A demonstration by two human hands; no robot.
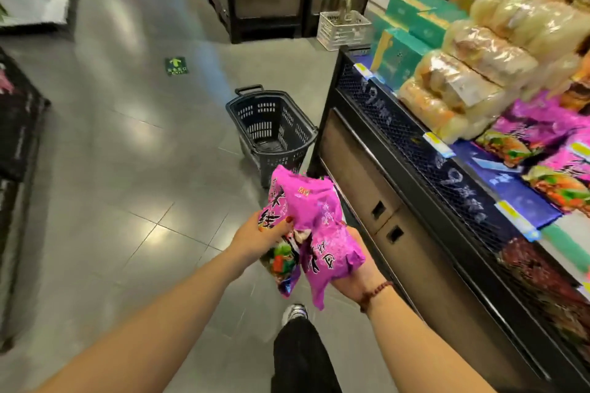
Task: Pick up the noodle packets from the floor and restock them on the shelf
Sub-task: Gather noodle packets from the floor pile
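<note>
I hold pink-purple noodle packets point(314, 220) in front of me, above the floor. My left hand point(255, 238) grips the left side of the bundle, thumb on the printed front. My right hand point(354, 277) supports the packets from below and behind, a bead bracelet on its wrist. The shelf point(415, 150) stands just to the right, black with a mesh front. More pink noodle packets point(542, 134) lie on its top level, to the right of my hands.
A dark plastic shopping basket point(271, 131) with a handle stands on the tiled floor beside the shelf's end. Bagged bread point(472, 73) and teal boxes point(412, 29) fill the far shelf. A white crate point(343, 29) sits beyond. My shoe point(295, 313) is below.
</note>
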